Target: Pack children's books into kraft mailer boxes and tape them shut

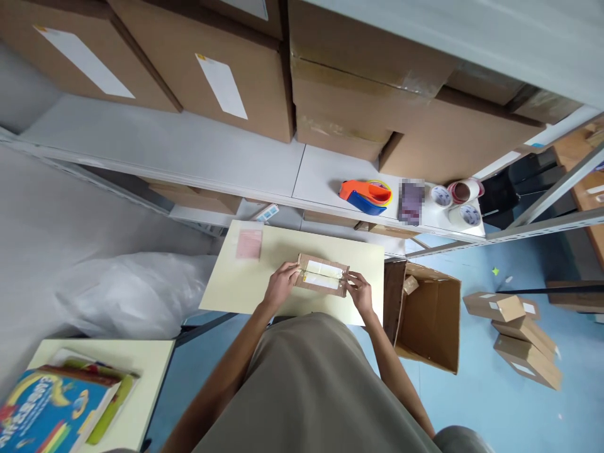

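Note:
A small brown cardboard box (322,275) with white tape along its top lies on the pale yellow table (283,251) in front of me. My left hand (281,284) grips the box's left end with curled fingers. My right hand (359,290) holds the right end the same way. A pink slip (248,243) lies on the table to the left of the box.
An orange and blue tape dispenser (367,194) and several tape rolls (455,200) sit on the grey shelf (189,157) behind, under big cartons. An open cardboard box (427,314) stands on the blue floor at right, small boxes (519,333) beyond. Colourful books (51,409) lie bottom left.

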`<state>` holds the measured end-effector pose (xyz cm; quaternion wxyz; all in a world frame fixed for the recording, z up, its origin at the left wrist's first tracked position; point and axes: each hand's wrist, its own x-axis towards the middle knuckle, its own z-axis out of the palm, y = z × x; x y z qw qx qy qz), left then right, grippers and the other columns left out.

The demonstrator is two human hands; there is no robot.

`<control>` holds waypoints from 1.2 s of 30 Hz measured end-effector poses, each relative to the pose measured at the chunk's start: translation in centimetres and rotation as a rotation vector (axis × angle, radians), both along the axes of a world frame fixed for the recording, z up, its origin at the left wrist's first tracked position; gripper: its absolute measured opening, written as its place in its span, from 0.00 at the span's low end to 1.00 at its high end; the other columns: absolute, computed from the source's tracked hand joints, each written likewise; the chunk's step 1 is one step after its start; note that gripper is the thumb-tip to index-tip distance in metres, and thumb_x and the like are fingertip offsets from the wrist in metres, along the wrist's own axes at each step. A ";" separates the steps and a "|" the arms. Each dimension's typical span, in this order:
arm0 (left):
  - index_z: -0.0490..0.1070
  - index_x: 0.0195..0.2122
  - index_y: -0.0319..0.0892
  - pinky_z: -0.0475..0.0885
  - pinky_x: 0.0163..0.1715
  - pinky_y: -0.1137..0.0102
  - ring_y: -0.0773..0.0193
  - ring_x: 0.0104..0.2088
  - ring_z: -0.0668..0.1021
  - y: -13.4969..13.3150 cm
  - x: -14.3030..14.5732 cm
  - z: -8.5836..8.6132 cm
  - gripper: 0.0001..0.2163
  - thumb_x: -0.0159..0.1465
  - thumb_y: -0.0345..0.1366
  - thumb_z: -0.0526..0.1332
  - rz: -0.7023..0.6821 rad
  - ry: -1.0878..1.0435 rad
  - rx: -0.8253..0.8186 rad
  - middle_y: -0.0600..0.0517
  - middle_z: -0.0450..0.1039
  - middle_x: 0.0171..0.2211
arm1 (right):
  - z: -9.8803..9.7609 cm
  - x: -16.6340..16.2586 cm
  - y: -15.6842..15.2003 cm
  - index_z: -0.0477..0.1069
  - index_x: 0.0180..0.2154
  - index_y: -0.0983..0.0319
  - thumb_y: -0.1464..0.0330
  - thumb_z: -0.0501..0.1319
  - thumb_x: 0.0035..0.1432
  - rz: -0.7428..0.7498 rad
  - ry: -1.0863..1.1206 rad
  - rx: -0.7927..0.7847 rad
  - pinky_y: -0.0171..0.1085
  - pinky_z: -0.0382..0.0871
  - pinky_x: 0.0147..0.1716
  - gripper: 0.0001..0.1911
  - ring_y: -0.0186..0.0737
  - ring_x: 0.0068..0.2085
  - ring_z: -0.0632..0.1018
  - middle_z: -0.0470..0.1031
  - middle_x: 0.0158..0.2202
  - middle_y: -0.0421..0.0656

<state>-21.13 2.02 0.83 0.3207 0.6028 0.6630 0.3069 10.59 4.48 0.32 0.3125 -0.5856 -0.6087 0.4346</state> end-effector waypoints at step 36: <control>0.77 0.58 0.44 0.77 0.62 0.57 0.53 0.58 0.82 10.3 1.2 15.4 0.13 0.78 0.42 0.61 0.155 -0.313 0.701 0.44 0.81 0.56 | 20.2 -7.4 16.6 0.69 0.58 0.70 0.53 0.58 0.79 0.227 -1.194 0.613 0.50 0.75 0.53 0.25 0.61 0.51 0.83 0.83 0.48 0.63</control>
